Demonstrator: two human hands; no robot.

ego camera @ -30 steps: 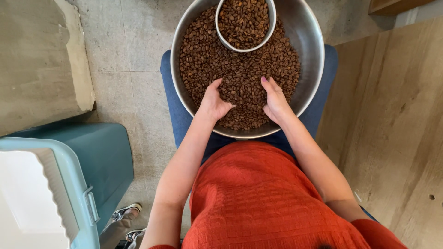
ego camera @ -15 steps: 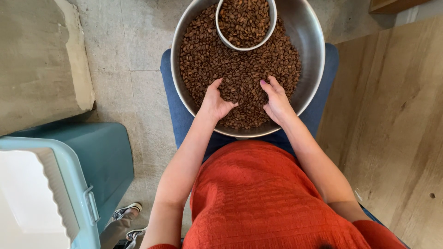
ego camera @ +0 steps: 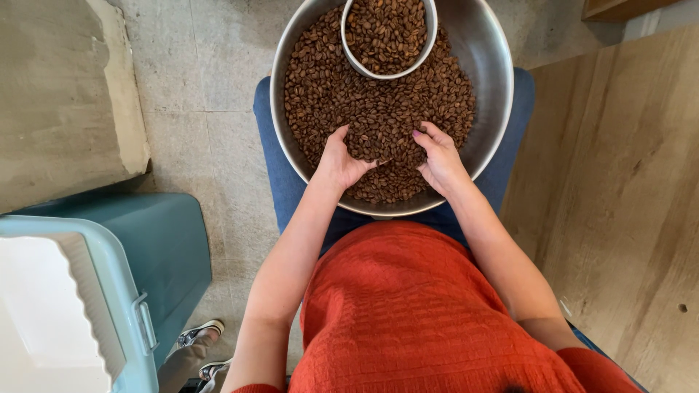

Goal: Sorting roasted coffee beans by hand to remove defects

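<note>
A large steel bowl [ego camera: 486,65] rests on my lap, over blue trousers, and is filled with brown roasted coffee beans [ego camera: 371,109]. A smaller white bowl [ego camera: 428,40], also full of beans, sits in the far part of the big one. My left hand [ego camera: 338,160] and my right hand [ego camera: 438,156] lie in the near part of the bean heap, palms facing each other with fingers apart, cupping a mound of beans between them. Fingertips are partly buried.
A light blue plastic container [ego camera: 109,291] with a white inside stands at the lower left on the tiled floor. A concrete block [ego camera: 65,94] fills the upper left. A pale wooden panel [ego camera: 619,182] runs along the right. A shoe [ego camera: 200,333] shows near the bottom.
Both hands have drawn slightly closer together in the beans, the right hand sliding left and its fingers curling in. The bowls have stayed put.
</note>
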